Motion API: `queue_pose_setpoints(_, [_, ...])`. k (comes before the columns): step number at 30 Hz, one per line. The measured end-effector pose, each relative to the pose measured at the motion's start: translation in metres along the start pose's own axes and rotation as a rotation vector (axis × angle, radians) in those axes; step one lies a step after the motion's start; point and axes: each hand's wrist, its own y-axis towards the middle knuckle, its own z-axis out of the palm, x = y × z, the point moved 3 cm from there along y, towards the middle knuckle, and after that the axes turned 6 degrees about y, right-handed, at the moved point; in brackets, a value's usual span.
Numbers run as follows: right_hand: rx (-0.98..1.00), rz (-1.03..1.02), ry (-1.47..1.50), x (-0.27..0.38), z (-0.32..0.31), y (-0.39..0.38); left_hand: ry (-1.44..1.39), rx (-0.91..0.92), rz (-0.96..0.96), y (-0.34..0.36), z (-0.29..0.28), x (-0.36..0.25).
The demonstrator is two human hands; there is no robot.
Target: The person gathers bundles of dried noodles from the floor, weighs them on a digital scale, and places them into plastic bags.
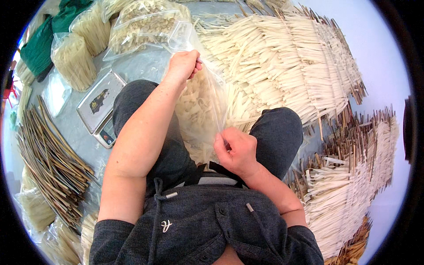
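Note:
A clear plastic bag (201, 104) stands between my knees, with pale, dried strips showing through its film. My left hand (183, 66) is closed on the bag's far upper edge. Nearer to me, my right hand (237, 149) grips the bag's near edge in a fist, thumb against the fingers. The film stretches taut between the two hands. Fingertips of both hands are partly hidden by the curled fists. Just beyond my left hand lies another bag of pale strips (141, 28).
A flat scale (102, 99) with a metal tray sits left of my knee. Long dark sticks (53, 163) lie in a bundle at left. Stacked pale strips (282, 66) rise at right, with another stack (344, 198) nearer. Filled bags (74, 59) and green cloth (37, 46) are at far left.

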Motion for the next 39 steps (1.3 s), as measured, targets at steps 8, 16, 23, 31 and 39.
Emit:
queue_pose_setpoints(8, [0.221, 0.247, -0.034, 0.012, -0.011, 0.012, 0.055, -0.011, -0.015, -0.001, -0.003, 0.0])
queue_pose_setpoints(16, [0.118, 0.147, 0.101, 0.0, -0.006, 0.015, 0.09, 0.022, -0.025, -0.003, 0.001, -0.003])
queue_pose_setpoints(23, [0.22, 0.377, 0.082, -0.01, -0.004, 0.025, 0.128, 0.035, -0.009, 0.002, 0.003, 0.0])
queue_pose_setpoints(31, [0.292, 0.454, 0.028, -0.003, -0.008, 0.034, 0.295, 0.04, 0.04, 0.017, -0.003, 0.001])
queue_pose_setpoints(39, [0.241, 0.335, 0.168, -0.01, 0.001, 0.036, 0.682, 0.028, 0.123, 0.022, -0.007, -0.012])
